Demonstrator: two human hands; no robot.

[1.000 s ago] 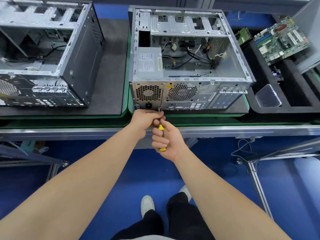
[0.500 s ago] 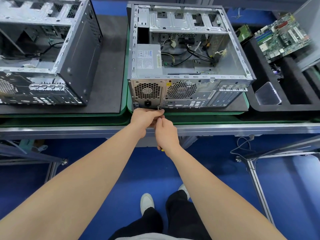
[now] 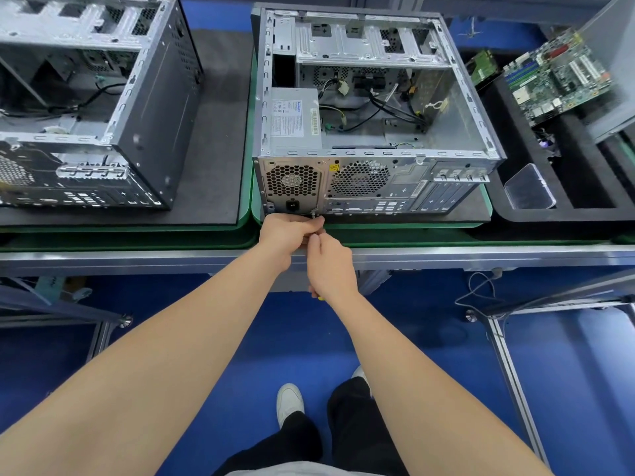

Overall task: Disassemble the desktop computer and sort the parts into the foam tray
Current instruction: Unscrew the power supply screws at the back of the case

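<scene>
At the near edge of the tabletop (image 3: 137, 260), the desktop computer (image 3: 374, 187) lay open side up, its rear panel facing the person. The hands were together at its lower rear edge. The left hand (image 3: 287, 231) curled round the screwdriver (image 3: 313, 218) shaft, and the right hand (image 3: 331, 266) gripped the handle. The power supply (image 3: 295, 121) looked heavy, rigid and sharp-cornered, best lifted by its flat sides once unscrewed. The foam tray (image 3: 536, 214) sat to the right.

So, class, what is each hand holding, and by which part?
Right hand grips the screwdriver by its yellow handle; left hand pinches its metal shaft near the tip.
</scene>
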